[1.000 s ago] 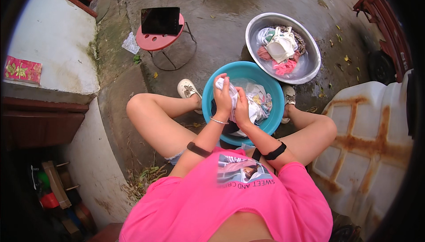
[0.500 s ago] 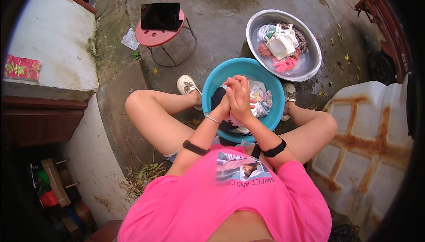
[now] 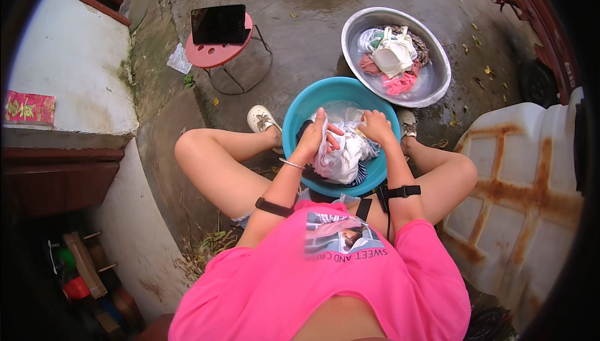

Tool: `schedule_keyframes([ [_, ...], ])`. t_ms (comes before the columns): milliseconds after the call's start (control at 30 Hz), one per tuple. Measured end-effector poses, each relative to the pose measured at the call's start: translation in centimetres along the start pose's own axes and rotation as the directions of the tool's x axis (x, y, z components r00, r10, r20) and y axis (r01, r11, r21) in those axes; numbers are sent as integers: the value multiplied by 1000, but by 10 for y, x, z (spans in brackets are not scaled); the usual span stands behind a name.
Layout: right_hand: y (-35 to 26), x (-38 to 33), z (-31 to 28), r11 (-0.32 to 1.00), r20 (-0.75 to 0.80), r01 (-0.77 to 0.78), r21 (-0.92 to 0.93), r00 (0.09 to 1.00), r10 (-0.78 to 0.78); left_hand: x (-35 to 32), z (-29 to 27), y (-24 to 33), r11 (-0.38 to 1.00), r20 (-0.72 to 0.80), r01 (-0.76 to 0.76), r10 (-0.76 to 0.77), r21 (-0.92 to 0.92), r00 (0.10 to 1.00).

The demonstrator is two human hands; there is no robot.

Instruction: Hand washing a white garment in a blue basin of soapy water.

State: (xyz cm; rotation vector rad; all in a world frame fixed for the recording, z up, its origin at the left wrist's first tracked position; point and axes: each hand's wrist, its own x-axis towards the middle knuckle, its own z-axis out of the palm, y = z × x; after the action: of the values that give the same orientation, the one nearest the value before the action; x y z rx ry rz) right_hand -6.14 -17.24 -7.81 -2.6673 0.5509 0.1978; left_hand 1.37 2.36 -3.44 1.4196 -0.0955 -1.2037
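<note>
Between my knees stands a turquoise basin with water and wet laundry in it. My left hand is over the basin's left side, its thumb raised and its fingers curled around part of a white garment. On the right side, my right hand has its fingers bent down onto the same white cloth; its fingertips are partly hidden. The garment hangs bunched between both hands. Under it a dark striped cloth shows near the basin's front.
Beyond the basin to the right stands a metal basin with white, pink and patterned laundry. A black tablet rests on a red stool at the far left. A rust-stained white tank is at my right, a white wall at left.
My hands were pressed together above the basin. Now they are apart and lower, with the white garment spread between them. The view has shifted slightly.
</note>
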Motion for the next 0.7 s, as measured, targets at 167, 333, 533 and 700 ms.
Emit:
schedule_keyframes([
  [167, -23, -7, -12, 845, 301, 246, 475, 856, -419, 7, -9, -3, 948, -315, -203, 119, -247, 942],
  [333, -60, -20, -11, 698, 338, 108, 708, 816, -469, 3, -19, 1, 853, -481, -350, 137, -387, 866],
  [533, -69, -15, -33, 243, -45, 124, 962, 950, -308, -5, -36, 10, 679, -527, -485, 167, -551, 833],
  [700, -53, -6, -5, 178, -64, 93, 980, 985, -161, -7, -27, 17, 623, -553, -566, 244, -540, 796],
])
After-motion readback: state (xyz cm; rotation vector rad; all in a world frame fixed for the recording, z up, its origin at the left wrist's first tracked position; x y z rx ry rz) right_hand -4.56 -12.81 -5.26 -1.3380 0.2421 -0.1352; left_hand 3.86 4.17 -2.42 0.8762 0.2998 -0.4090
